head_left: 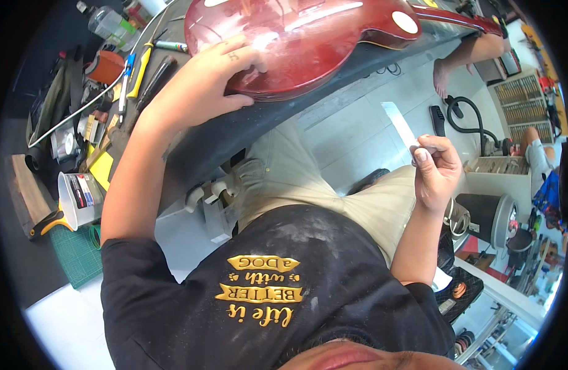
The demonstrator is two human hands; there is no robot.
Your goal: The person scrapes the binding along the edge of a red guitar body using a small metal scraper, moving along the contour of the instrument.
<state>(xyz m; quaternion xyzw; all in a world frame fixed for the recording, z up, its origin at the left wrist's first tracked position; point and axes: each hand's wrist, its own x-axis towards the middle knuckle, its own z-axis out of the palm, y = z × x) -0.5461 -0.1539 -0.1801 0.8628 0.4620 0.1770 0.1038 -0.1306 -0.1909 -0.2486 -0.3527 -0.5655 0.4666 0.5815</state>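
– Head view: which way to the guitar [321,49]?
– Forward on the worktop [216,134], along a left-to-right long axis, neck [453,20] to the right; nearer to the left hand [213,77].
– And with the hands?
– With that one, resting loosely open on the guitar; with the right hand [435,166], pinching a thin pale strip [398,123], well apart from it.
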